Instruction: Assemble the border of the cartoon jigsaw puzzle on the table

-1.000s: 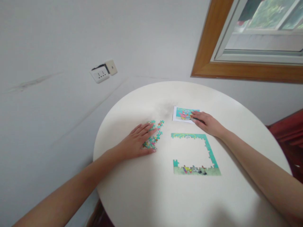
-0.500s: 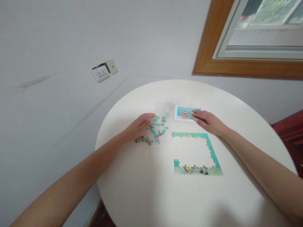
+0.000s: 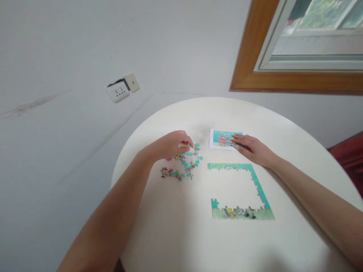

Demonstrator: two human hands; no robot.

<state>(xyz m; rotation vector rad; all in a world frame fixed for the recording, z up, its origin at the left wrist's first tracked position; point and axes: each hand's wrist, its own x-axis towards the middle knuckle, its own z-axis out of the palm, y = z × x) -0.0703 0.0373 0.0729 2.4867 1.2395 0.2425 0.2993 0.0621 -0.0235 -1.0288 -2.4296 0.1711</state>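
My left hand [image 3: 173,144] is over the top of a cluster of loose puzzle pieces [image 3: 185,163], its fingers curled down and pinched together. Whether a piece is between the fingertips is too small to make out. The loose pieces are teal, pink and yellow. To their right lies a partly joined puzzle border [image 3: 259,189], teal above and greenish along the bottom, with a gap in its left side. Beyond the border, my right hand [image 3: 251,147] rests with fingers stretched over the right part of a white-edged picture card [image 3: 221,139] showing a pink cartoon figure.
Everything lies on a round white table [image 3: 181,226] against a pale wall. A wall socket [image 3: 117,91] sits loose at the left, and a wood-framed window [image 3: 283,81] is at upper right. Red cloth [image 3: 347,151] shows beyond the table's right edge.
My left hand has gone from stretched fingers beside the pieces to a raised wrist with fingers pinched downward among them. The right hand stays on the card. The view has shifted slightly.
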